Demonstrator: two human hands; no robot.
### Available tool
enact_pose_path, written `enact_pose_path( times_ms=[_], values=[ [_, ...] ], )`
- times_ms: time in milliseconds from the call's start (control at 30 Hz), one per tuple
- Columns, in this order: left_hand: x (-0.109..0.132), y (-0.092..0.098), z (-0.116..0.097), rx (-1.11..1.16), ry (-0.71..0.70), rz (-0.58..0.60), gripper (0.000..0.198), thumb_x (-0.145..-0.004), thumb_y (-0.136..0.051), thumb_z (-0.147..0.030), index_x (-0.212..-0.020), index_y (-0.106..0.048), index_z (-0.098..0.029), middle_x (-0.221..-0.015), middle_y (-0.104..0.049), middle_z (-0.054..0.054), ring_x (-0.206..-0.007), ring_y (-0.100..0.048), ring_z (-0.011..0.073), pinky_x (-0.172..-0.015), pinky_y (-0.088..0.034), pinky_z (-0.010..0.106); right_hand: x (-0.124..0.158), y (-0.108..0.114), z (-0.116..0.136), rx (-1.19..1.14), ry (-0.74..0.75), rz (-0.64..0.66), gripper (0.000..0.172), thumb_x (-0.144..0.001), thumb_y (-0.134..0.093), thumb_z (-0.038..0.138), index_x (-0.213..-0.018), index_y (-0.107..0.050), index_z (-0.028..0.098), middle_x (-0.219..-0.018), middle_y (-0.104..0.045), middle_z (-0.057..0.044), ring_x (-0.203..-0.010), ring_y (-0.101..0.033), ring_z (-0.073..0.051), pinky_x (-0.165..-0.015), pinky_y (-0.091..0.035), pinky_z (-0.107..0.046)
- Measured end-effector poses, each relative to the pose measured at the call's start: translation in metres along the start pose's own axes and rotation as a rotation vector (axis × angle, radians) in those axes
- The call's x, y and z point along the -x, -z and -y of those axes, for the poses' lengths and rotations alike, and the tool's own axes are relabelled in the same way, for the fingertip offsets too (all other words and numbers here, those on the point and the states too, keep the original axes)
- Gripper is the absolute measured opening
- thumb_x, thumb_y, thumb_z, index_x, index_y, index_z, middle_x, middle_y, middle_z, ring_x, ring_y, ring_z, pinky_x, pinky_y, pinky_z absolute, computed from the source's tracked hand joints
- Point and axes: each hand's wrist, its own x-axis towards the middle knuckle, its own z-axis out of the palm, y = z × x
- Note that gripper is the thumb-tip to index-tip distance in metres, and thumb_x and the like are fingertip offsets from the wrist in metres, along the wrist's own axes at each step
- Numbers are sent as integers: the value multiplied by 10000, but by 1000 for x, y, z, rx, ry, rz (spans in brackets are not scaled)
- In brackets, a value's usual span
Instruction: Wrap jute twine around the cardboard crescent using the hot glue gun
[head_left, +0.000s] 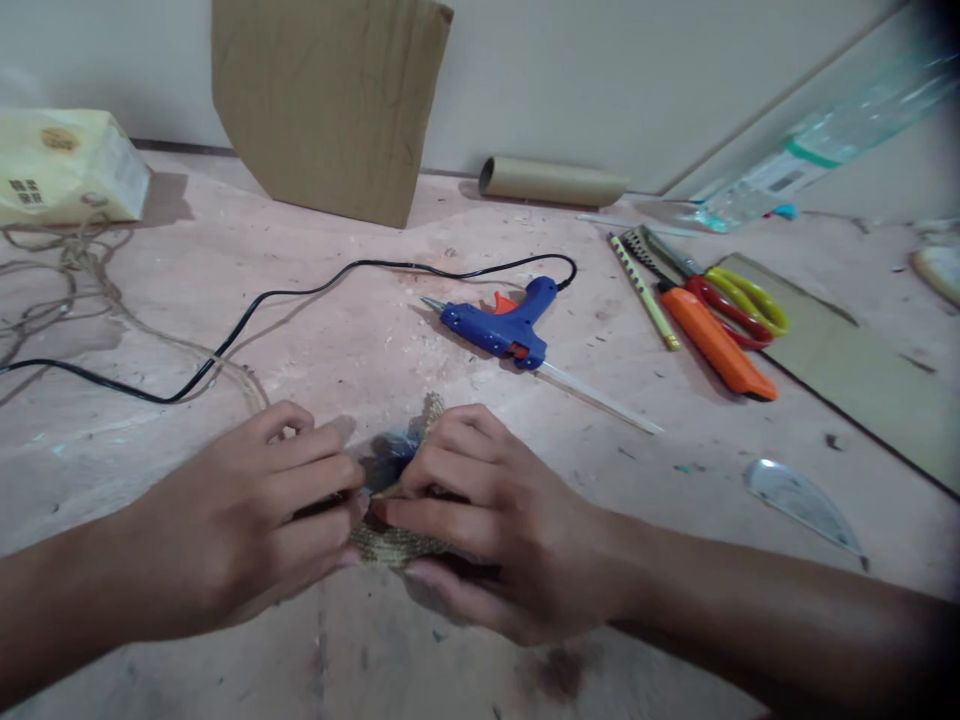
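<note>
Low in the middle of the head view is a small piece covered in rows of tan twine (394,545), partly hidden by my fingers. My right hand (517,525) is closed around its right side. On the left, my left hand (251,515) has its fingers bent together at the piece's edge, where a strand of twine (244,375) runs in from behind the knuckles. Between the hands something dark and bluish shows, too covered to make out. Beyond them lies a blue glue gun (495,335) with a glue stick (600,395) poking out of its back.
Loose twine (82,250) lies by a yellow tissue pack (67,165). A black cord (262,295) crosses the surface. Cardboard (330,110) and a cardboard tube (555,182) are at the wall. Rightward are a pencil (645,295), an orange cutter (716,340), scissors (750,300), a bottle (795,165) and a protractor (802,505).
</note>
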Motion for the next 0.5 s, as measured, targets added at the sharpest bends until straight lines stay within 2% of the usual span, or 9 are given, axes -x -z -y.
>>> enact_pose_path(
  times_ms=[100, 233, 400, 500],
  values=[
    [-3, 1, -1, -15, -22, -5, 328, -1234, -532, -169, -955, -691, -236, -934, -724, -24, -877, -615, 203, -873, -407, 429, 0, 1, 2, 30, 10, 13, 239, -1186, -619, 295, -1308, -744, 132, -1106, -753, -63, -1014, -617, -235, -1057, -457, -500],
    [-7, 2, -1, 16, -20, -31, 329, -1224, -557, -153, -940, -705, -229, -927, -733, -16, -866, -610, 208, -878, -431, 422, 1, 0, 2, 63, 1, 37, 248, -1213, -578, 319, -1288, -749, 156, -1101, -766, -61, -1003, -613, -226, -1072, -450, -488],
    [-5, 0, -1, 101, 79, -81, 279, -1260, -540, -293, -1117, -772, -232, -977, -805, -2, -908, -689, 220, -935, -487, 427, 3, -3, 1, 6, -12, -14, 274, -1236, -547, 341, -1350, -714, 157, -1087, -791, -57, -1000, -660, -220, -1041, -468, -480],
    [-2, -2, -1, 77, 92, -119, 337, -1282, -497, -368, -1122, -766, -242, -1012, -842, 1, -928, -743, 216, -949, -525, 437, 6, -4, 1, 0, -12, -55, 277, -1230, -585, 346, -1356, -712, 135, -1096, -795, -62, -1013, -684, -216, -1049, -476, -480]
  ],
)
